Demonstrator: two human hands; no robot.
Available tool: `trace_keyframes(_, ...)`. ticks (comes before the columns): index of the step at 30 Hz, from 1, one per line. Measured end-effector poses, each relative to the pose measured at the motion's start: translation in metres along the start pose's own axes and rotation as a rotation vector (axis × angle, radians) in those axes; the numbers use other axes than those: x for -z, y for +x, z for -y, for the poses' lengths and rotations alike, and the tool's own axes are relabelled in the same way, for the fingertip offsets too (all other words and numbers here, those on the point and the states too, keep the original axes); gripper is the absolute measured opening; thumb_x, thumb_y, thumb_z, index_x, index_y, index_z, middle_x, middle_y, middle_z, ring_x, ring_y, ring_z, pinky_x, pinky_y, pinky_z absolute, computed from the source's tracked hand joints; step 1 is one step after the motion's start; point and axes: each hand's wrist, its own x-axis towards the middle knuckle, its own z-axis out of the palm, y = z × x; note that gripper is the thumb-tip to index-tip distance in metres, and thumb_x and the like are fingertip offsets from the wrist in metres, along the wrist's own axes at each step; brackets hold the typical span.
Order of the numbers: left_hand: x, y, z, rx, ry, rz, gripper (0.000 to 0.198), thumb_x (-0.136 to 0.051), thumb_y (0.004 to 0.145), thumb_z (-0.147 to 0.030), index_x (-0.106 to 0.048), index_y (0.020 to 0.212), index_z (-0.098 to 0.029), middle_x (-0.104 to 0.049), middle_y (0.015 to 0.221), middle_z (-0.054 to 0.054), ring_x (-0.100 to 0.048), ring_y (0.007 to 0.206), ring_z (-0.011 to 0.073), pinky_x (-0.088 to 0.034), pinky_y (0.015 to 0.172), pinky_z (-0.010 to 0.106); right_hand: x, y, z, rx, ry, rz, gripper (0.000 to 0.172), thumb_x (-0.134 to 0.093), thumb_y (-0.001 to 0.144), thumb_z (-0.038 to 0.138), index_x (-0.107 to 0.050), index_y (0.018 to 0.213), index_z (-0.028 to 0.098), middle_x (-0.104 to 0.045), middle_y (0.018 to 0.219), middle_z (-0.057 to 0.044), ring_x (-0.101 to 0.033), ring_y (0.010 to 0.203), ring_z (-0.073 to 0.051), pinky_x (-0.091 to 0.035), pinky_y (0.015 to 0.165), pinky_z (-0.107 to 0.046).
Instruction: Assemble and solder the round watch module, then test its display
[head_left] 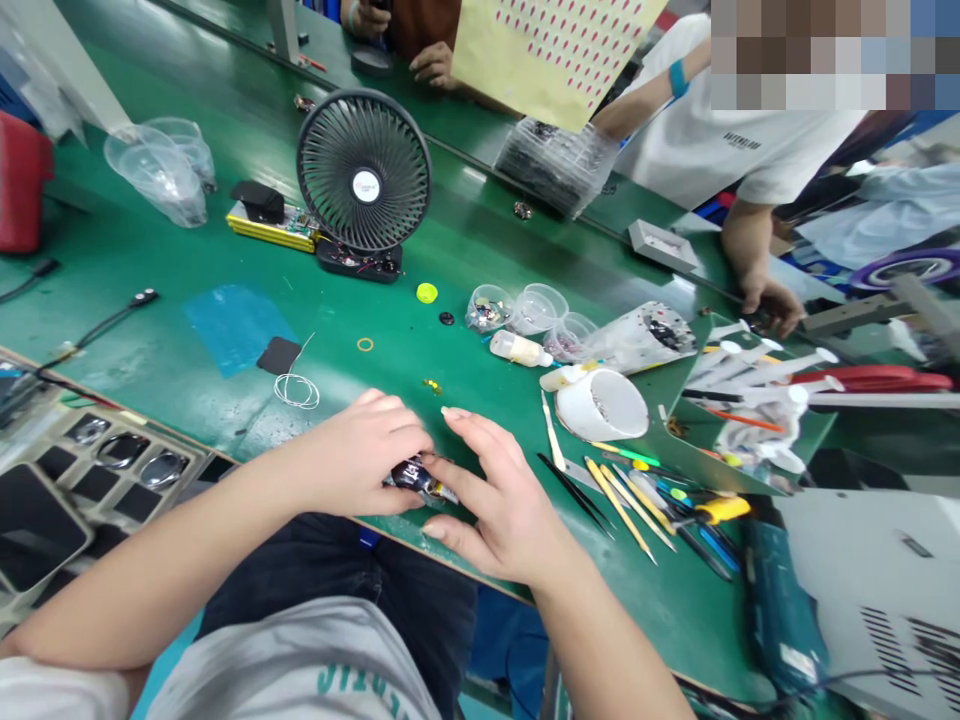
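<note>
A small dark glossy object with pale markings and a metallic end (pixel 411 474) sits low over the green bench's near edge; the fingers hide most of it, so its kind cannot be made out. My left hand (pixel 367 455) is closed round it from the left. From the right, my right hand (pixel 499 495) reaches across with fingers spread, one fingertip touching the object. Just beyond the hands lie tiny yellow pieces (pixel 431 386) and a thin tan ring (pixel 365 345).
A black fan (pixel 364 170) stands behind. Plastic cups (pixel 541 308), a white cup (pixel 602 405), tweezers (pixel 574 490) and several hand tools (pixel 637 500) lie right. Left are a blue sheet (pixel 238 328), coiled white wire (pixel 296 391) and a tray of watch-like parts (pixel 124 470). A co-worker's hand (pixel 772 300) rests opposite.
</note>
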Motion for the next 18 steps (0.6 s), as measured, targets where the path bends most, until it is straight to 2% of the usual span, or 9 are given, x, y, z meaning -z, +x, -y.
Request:
trace_keyframes(6,-0.0007,0.0002,-0.0009,0.016,0.017,0.007,0.024,-0.074,0.088,-0.036,-0.063,0.103,-0.02,-0.069,0.102,0.006,-0.06,0.099,0.0256,-0.042,0.092,0.042,-0.0028,0.0078,0.0043,0.035,-0.035,0.094,0.051,-0.063,0.098,0.061,-0.073,0.127,0.02,-0.045,0.16,-0.02,-0.042,0.148,-0.039,-0.042,0.117,-0.06)
trace_keyframes(10,-0.0014,-0.0004,-0.0002,0.002,0.002,-0.014,0.029,-0.076,0.087,-0.039,-0.064,0.107,-0.022,-0.07,0.106,0.006,-0.061,0.103,0.0261,-0.042,0.094,0.042,-0.0008,0.0056,0.0011,-0.024,-0.076,0.023,0.044,-0.065,0.099,0.052,-0.072,0.125,0.018,-0.05,0.155,-0.021,-0.048,0.143,-0.038,-0.047,0.111,-0.059)
trace_keyframes(18,0.0,-0.0005,-0.0009,-0.01,0.014,-0.012,0.028,-0.074,0.088,-0.036,-0.064,0.108,-0.019,-0.07,0.106,0.007,-0.062,0.102,0.0264,-0.043,0.094,0.043,-0.001,0.0014,-0.0001,0.017,0.009,-0.019,0.046,-0.065,0.099,0.051,-0.069,0.128,0.016,-0.05,0.154,-0.023,-0.05,0.142,-0.037,-0.049,0.111,-0.057)
